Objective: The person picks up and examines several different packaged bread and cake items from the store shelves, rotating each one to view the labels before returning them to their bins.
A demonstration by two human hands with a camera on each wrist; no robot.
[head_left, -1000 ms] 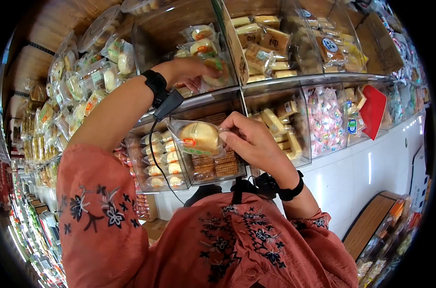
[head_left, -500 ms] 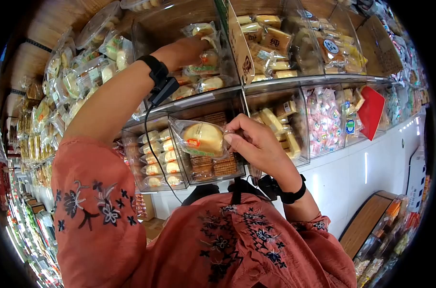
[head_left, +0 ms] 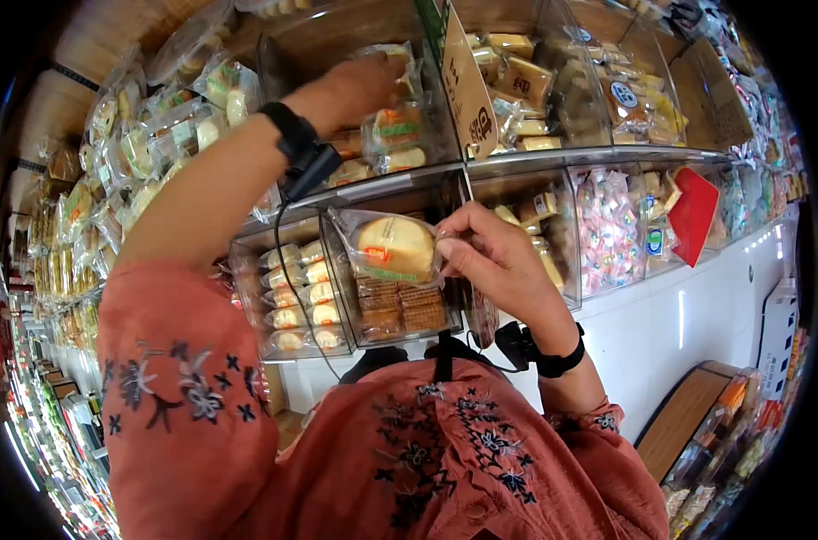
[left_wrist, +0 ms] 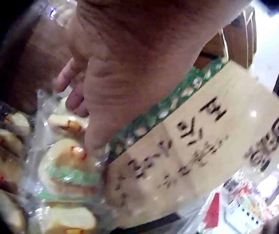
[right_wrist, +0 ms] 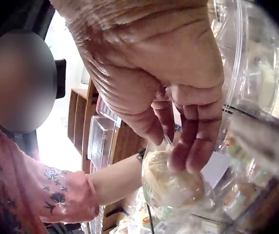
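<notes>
My right hand (head_left: 494,256) pinches the edge of a clear wrapper around a round pale bun (head_left: 395,250), which hangs over the lower compartments. In the right wrist view the thumb and bent fingers meet at the wrapper's top, above the bun (right_wrist: 171,183). My left hand (head_left: 359,90) reaches into the upper compartment, over several wrapped buns (head_left: 395,126), and is blurred in the head view. In the left wrist view its fingers (left_wrist: 69,78) are loosely bent, and the hand overlaps a wrapped bun (left_wrist: 64,168) with red and green print.
Clear dividers (head_left: 562,72) separate the compartments. A cardboard sign (head_left: 467,90) stands right of the left hand. Below lie brown biscuits (head_left: 400,310) and small wrapped buns (head_left: 287,297); pink-wrapped sweets (head_left: 610,229) and a red card (head_left: 694,216) are rightward. A cable (head_left: 283,261) hangs from the left wrist.
My left hand has moved farther back across the upper compartment, uncovering wrapped buns near its front. The right hand and its bun have shifted slightly to the right.
</notes>
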